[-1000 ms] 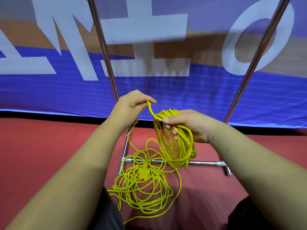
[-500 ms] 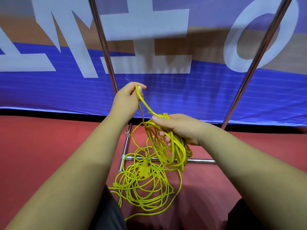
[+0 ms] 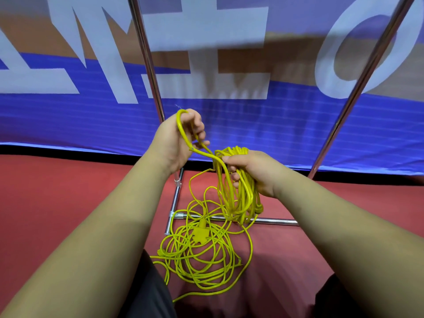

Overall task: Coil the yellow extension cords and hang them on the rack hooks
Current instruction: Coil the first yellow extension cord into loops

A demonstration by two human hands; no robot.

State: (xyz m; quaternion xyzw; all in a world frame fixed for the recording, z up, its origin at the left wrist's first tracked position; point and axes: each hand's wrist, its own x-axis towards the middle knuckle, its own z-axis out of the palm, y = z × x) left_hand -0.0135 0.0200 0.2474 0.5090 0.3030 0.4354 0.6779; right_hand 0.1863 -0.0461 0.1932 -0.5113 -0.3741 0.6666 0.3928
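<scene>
While my right hand (image 3: 254, 173) grips the coiled yellow cord (image 3: 244, 198), my left hand (image 3: 176, 143) pinches a raised loop (image 3: 181, 127).
Loose cord (image 3: 202, 260) lies tangled on the red floor (image 3: 68, 203), across the rack's base bar (image 3: 275, 221).

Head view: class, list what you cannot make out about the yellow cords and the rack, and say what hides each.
1. Rack hooks: head view, the rack poles run off the top edge; no hook shows.
2. Loop count in the coil: head view, the grip of the right hand and overlapping strands hide it.
3. Number of cords in the floor pile: head view, tangled strands cover each other.
</scene>
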